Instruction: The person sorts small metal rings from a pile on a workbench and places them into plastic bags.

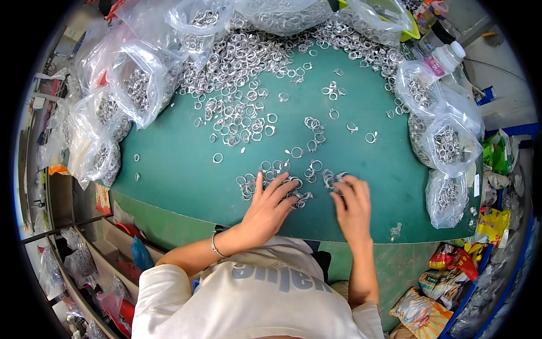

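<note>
My left hand point(266, 204) lies with its fingers spread over a small pile of silver rings point(247, 186) near the table's front edge. Some of these rings show between and beside the fingertips. To the right, my right hand point(355, 204) has its fingers curled on a small cluster of rings point(329, 179), partly hidden under the fingertips. Between the hands lies a short line of rings point(311, 169). Farther up, a loose group of rings point(240, 121) is spread in front of a large heap of rings point(237, 56).
The green table point(186, 175) has single rings scattered on it. Clear plastic bags of rings stand along the left point(138, 85) and right point(446, 141) edges. A white bottle point(446, 58) is at the back right. Colourful packets point(423, 311) lie below right, and an open drawer point(113, 243) is below left.
</note>
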### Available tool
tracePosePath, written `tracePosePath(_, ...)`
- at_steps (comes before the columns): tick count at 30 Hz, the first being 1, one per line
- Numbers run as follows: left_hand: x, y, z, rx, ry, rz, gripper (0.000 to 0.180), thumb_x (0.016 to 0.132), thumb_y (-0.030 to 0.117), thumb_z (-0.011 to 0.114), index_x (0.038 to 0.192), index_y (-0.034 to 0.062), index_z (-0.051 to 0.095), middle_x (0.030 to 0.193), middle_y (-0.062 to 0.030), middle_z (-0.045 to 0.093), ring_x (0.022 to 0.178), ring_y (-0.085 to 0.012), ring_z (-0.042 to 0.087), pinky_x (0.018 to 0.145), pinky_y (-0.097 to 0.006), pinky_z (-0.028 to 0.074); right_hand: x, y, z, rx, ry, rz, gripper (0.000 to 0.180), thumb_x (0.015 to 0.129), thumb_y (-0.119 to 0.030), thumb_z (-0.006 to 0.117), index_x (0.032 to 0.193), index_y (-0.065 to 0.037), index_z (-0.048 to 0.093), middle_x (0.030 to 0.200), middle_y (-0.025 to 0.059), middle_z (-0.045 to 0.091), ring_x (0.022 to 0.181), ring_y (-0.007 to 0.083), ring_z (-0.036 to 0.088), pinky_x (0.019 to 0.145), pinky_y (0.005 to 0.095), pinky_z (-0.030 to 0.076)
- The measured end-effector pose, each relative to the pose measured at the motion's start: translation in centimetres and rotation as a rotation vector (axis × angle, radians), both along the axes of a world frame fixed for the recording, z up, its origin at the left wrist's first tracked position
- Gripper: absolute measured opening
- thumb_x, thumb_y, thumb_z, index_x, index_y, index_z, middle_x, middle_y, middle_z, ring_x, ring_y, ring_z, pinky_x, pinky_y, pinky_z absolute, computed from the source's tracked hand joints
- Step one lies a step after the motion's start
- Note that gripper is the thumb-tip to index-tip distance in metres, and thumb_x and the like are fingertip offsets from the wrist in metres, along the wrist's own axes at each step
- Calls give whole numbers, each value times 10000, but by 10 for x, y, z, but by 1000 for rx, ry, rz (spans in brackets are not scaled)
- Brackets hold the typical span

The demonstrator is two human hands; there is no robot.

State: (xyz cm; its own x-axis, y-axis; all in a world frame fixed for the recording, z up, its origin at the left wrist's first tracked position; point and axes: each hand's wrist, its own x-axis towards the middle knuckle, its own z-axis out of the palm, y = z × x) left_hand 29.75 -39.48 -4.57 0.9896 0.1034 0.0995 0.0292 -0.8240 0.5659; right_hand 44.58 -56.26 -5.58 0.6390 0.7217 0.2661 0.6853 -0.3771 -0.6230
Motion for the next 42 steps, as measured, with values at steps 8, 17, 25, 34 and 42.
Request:
tracePosePath(8,19,20,-6,-396,-273,388,207,817,-103,566,989,-6,627,929,-118,663,883,-236,652,795,-301,505,8,-4,5,-5,-77,-362,200,832,40,569,1024,6,611,1031,156,583,973,324,548,789,362,445)
tracePosePath(17,18,50,7,-323,-170,522,170,821,-55,596,960,17,661,882,-101,671,788,-205,634,710,-300,479,2,24,9,-188,-262,-38,184,750,-92,695,928,-76,649,1039,41,587,1046,258,520,943,443,308)
tracePosePath(25,5,46,9,-139,-94,348,173,768,-18,655,920,64,663,1014,-54,551,954,-228,514,848,-350,341,-16,71,18,-173,-119,179,194,730,-101,701,918,-72,662,1100,39,562,1050,246,486,905,447,313)
tracePosePath(34,-15,44,27,-821,-50,397,296,899,38,559,1195,23,557,1056,-88,574,928,-174,563,746,-285,452,-25,74,41,56,-57,231,143,707,-60,668,847,-70,645,945,29,581,897,243,535,820,405,361)
tracePosePath(42,-61,96,18,-1227,-35,608,252,977,75,420,1168,-24,550,970,-76,618,773,-96,568,596,-231,468,-34,85,45,86,100,90,173,779,68,595,930,27,671,962,131,640,925,302,576,826,378,452)
